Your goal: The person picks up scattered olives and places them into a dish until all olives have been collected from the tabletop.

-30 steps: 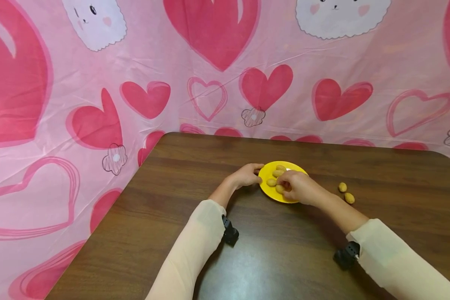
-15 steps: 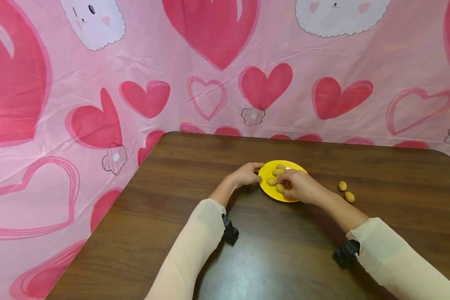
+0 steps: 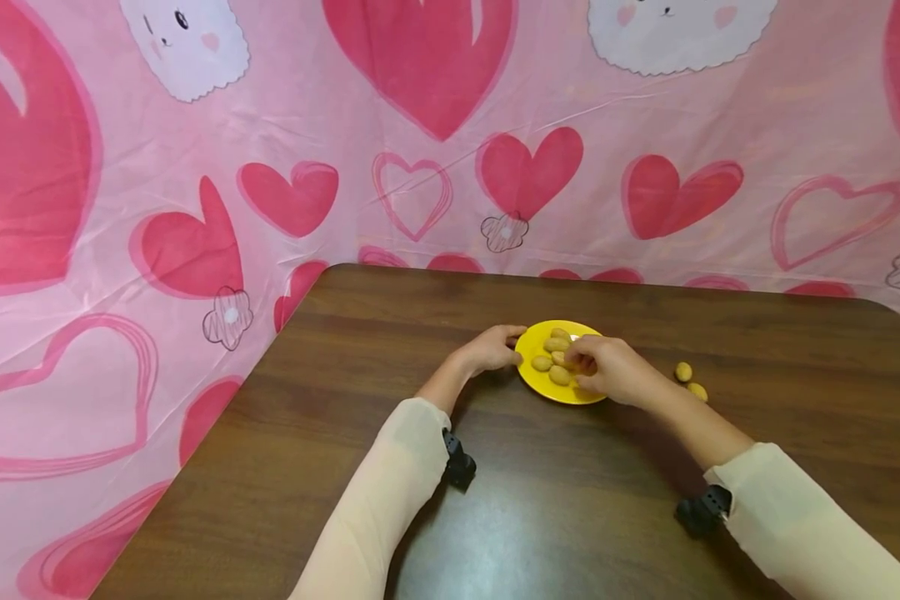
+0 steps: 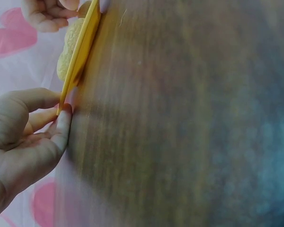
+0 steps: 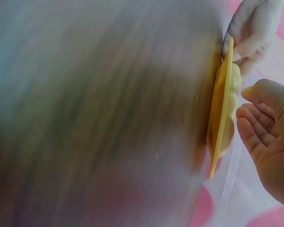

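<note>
A yellow plate (image 3: 531,343) lies on the table, holding several small tan, rough-skinned oval pieces (image 3: 559,376) that look like walnuts or little potatoes. My left hand (image 3: 492,350) pinches the plate's left rim; in the left wrist view its thumb and fingers are on both sides of the edge. My right hand (image 3: 618,368) hovers over the plate's right part, partly hiding it. In the right wrist view that hand (image 5: 274,132) has loosely bent fingers, apart from the pieces, with nothing visible between them.
Two more tan oval pieces lie on the brown table (image 3: 435,400) to the right of the plate, one (image 3: 683,372) behind the other (image 3: 697,391), which my right forearm partly covers. A pink heart-printed cloth (image 3: 420,92) hangs behind and left of the table.
My right hand has lifted off the pieces and shifted slightly right, uncovering another piece in the plate's middle. The left hand stays at the rim.
</note>
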The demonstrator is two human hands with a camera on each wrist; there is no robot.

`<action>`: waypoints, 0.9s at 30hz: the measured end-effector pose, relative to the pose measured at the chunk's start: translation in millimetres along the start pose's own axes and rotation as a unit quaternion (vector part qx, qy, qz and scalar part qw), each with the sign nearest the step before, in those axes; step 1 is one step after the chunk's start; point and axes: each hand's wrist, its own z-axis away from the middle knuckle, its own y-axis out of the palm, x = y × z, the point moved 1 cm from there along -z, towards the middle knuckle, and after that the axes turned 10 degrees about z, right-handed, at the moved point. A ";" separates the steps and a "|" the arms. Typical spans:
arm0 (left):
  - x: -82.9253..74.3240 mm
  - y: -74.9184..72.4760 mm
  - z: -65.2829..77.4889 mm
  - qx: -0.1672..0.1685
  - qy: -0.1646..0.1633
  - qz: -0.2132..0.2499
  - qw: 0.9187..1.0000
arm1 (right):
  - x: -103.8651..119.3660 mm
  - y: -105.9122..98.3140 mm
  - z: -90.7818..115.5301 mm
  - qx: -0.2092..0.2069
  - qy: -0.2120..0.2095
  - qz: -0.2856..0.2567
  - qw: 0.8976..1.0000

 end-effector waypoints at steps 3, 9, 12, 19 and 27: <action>0.6 -0.6 1.1 -0.001 -0.004 0.000 1.000 | -4.0 -3.0 5.9 -0.022 -0.001 -0.002 1.000; -0.7 -1.0 3.8 -0.002 -0.011 0.001 1.000 | -15.0 -10.0 19.5 -0.064 0.007 0.013 0.998; -1.1 -0.9 4.0 -0.001 -0.013 0.000 1.000 | -19.7 -14.7 25.1 -0.068 0.019 0.022 0.997; -0.4 -0.9 2.6 -0.002 -0.004 -0.001 1.000 | -29.7 -24.8 36.9 -0.069 0.049 0.029 0.996; -1.4 -0.7 1.9 0.000 0.000 -0.002 1.000 | -42.0 -33.6 52.1 -0.099 0.061 0.025 0.993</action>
